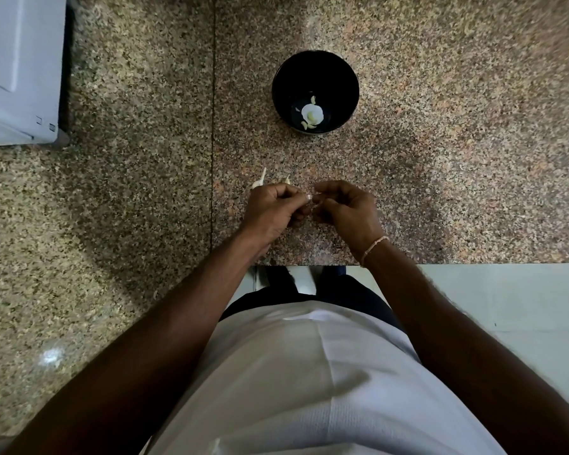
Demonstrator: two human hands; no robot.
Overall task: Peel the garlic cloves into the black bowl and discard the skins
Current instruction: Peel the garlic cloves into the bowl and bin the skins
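Seen from above, the left hand (273, 205) and right hand (345, 205) meet over a speckled granite counter (440, 159), fingers curled, pinching a small clove (311, 201) between them, mostly hidden. The round, glossy black bowl (315, 92) sits well beyond, holding pale peeled cloves. Two papery unpeeled cloves (260, 182) lie just behind the left hand. The slick clove could slip from the pinch; loose skin could scatter.

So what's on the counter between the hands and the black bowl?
Mostly bare speckled counter. Only two small pale garlic pieces lie just beyond the left hand, far short of the black bowl, in the head view.
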